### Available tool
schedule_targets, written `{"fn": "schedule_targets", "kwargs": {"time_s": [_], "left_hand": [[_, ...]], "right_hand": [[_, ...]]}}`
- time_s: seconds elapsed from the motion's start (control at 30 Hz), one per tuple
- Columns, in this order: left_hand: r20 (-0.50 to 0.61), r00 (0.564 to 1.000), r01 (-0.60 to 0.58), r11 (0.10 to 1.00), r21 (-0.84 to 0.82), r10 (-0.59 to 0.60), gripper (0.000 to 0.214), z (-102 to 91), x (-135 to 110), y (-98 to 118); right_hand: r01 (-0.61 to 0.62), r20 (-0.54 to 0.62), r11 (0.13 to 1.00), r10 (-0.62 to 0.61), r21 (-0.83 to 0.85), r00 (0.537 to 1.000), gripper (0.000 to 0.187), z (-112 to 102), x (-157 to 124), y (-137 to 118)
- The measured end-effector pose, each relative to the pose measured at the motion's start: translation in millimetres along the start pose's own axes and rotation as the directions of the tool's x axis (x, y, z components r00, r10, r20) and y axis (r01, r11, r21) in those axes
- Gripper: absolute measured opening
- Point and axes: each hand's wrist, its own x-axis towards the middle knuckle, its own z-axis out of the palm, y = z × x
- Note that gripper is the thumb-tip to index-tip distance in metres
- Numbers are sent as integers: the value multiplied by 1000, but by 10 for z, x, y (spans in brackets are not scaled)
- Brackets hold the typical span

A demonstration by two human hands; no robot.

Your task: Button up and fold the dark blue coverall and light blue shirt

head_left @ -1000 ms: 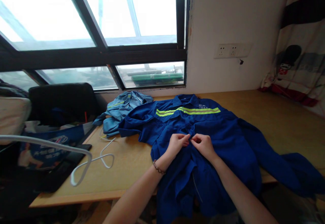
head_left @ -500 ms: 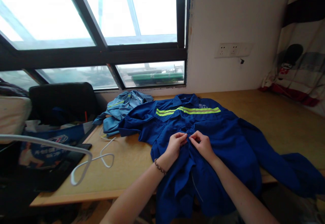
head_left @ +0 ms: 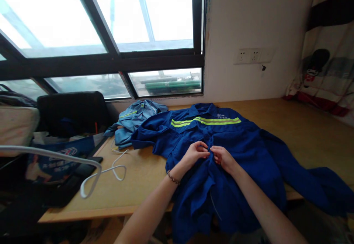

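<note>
A dark blue work jacket (head_left: 243, 148) with a yellow-green reflective stripe lies spread on the wooden table, collar toward the wall and lower hem hanging over the front edge. At its middle front opening, my left hand (head_left: 197, 152) pinches one edge of the fabric, thumb and fingers close together. My right hand (head_left: 222, 157) grips the cloth just to the right, fingers curled. The two hands almost meet. Whatever small part of the placket lies between the fingertips is too small to make out.
A crumpled light blue garment (head_left: 135, 117) lies at the back left of the wooden table (head_left: 143, 185). A white cable (head_left: 121, 166) loops over the left side. Beyond it stand a black chair (head_left: 73, 111) and a printed bag (head_left: 63, 159). Window and wall sockets (head_left: 249, 56) are behind.
Both hands have shifted slightly right along the jacket's front. The left fingers have parted a little, and the right fingers have curled more. The view has moved slightly.
</note>
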Motion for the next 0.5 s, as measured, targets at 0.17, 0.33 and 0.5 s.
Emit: {"fn": "schedule_targets", "kwargs": {"time_s": [0.17, 0.33, 0.5], "left_hand": [[-249, 925, 12, 631, 775, 288, 30, -332, 27, -28], [-278, 939, 244, 177, 953, 201, 71, -541, 118, -368], [-7, 984, -9, 92, 996, 177, 83, -890, 444, -437]], "right_hand": [[-1, -334, 770, -276, -638, 901, 38, -76, -64, 31], [-299, -351, 219, -261, -929, 899, 57, -397, -170, 182], [-267, -269, 37, -191, -963, 944, 61, -1007, 3, 175]]}}
